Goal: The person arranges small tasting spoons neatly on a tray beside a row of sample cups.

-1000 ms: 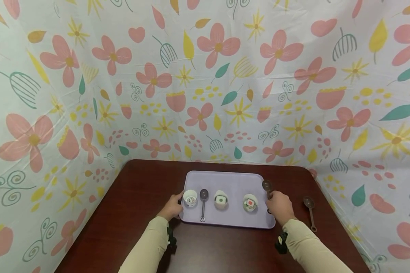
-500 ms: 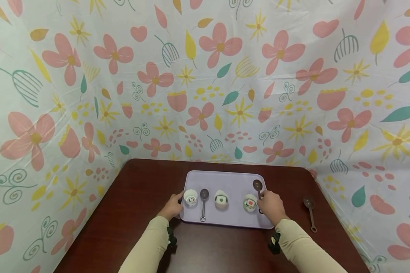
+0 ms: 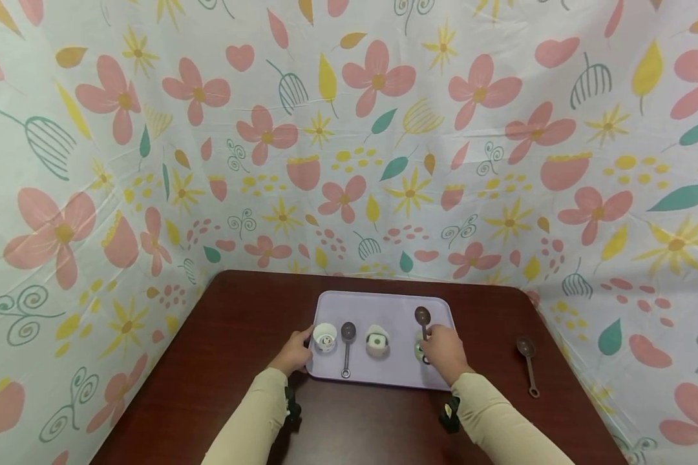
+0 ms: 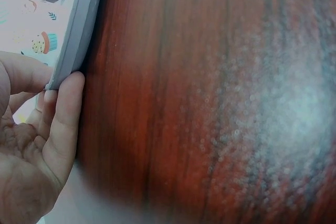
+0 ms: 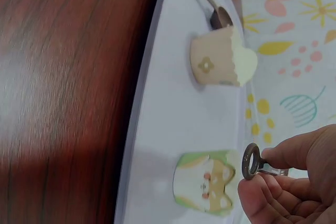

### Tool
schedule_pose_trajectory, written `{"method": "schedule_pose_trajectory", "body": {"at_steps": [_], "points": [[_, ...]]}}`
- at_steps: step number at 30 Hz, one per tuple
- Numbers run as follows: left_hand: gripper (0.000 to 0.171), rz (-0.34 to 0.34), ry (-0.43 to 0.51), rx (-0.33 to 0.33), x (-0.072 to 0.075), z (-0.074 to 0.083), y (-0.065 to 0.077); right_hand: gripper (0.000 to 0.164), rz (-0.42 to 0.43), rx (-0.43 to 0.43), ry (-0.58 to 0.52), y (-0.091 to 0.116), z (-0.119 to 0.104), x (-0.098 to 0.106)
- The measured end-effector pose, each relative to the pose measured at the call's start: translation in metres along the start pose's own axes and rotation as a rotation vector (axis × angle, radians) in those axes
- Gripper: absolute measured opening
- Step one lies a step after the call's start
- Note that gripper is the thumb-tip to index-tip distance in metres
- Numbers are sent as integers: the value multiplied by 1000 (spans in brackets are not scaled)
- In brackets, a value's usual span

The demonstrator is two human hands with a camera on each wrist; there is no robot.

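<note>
In the head view a lilac tray point(image 3: 398, 310) lies on the table, its left edge pinched between thumb and fingers of my left hand point(image 3: 293, 352). My right hand point(image 3: 446, 354) pinches the handle of a brown measuring spoon point(image 3: 422, 315), bowl pointing away from me. Seen from the right wrist, the handle's ring point(image 5: 249, 161) is beside the rim of a green paper baking cup point(image 5: 205, 182) with an animal print. The hand mostly hides that cup in the head view. A beige baking cup point(image 3: 377, 342) and a white one point(image 3: 324, 338) also stand on the tray.
Between the white and beige cups lies another measuring spoon point(image 3: 347, 332) on the tray. A further measuring spoon point(image 3: 526, 349) lies on the dark wooden table point(image 3: 209, 361), right of the tray. Flower-printed cloth point(image 3: 343, 155) hangs behind and at both sides.
My right hand has moved left with the measuring spoon, from the tray's right edge to above the green cup, which it now mostly covers. The left hand has stayed at the tray's edge.
</note>
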State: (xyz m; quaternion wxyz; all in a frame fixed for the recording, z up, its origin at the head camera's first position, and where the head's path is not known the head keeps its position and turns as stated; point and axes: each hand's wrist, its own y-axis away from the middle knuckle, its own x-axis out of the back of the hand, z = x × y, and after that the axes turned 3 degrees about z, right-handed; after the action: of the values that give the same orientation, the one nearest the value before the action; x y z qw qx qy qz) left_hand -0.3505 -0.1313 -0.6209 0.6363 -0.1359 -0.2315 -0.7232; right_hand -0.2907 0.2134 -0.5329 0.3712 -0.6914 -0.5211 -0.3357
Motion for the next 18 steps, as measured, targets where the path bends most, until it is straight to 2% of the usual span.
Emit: {"method": "schedule_pose_trajectory", "body": {"at_steps": [13,18], "points": [[81,7,0,-10,1,-2,0,7,11,36,-32,3,-18,-24],[82,7,5,-3,1,-1,0,14,-14,30,-37,5,-20,-32]]}}
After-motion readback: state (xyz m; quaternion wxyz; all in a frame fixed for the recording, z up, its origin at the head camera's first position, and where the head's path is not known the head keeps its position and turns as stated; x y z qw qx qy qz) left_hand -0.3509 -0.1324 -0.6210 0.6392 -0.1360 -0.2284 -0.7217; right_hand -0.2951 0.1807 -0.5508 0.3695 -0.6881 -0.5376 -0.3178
